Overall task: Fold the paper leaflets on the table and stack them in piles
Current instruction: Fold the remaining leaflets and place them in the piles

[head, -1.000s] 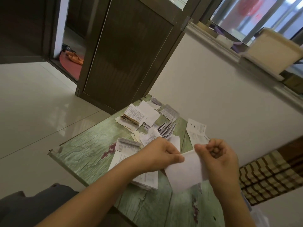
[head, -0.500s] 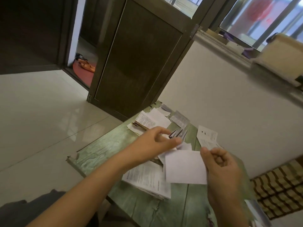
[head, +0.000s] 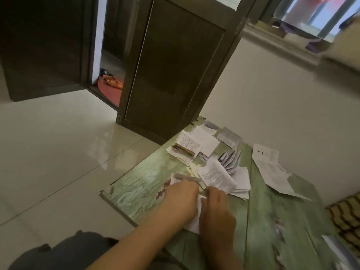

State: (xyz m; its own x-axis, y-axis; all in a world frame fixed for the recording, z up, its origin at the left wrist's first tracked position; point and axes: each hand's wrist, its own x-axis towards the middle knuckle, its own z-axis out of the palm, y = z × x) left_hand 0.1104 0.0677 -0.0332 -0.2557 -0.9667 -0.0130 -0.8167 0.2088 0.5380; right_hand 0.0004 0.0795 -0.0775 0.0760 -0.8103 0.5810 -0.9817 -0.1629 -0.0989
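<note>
Low on the green table [head: 272, 221], my two hands meet over a white leaflet [head: 193, 226] lying on a pile near the front edge. My left hand [head: 181, 199] lies palm down on the paper and presses it. Beside it, my right hand [head: 216, 209] has curled fingers that hold the leaflet's right edge; motion blur hides the exact grip. Loose printed leaflets [head: 216, 175] lie just beyond my hands. A folded stack [head: 187, 145] sits farther back, and a fan of folded leaflets [head: 230, 160] stands between them.
A large unfolded sheet [head: 270, 170] lies at the right by the white wall [head: 272, 104]. A dark wooden door panel [head: 175, 75] stands behind the table's far corner. The table's left corner [head: 103, 193] overhangs the tiled floor. A striped mat [head: 346, 213] lies at the right.
Both hands have dropped from mid-air to the pile on the table, bringing the white leaflet down with them. The left hand, which had let go, now presses on the paper.
</note>
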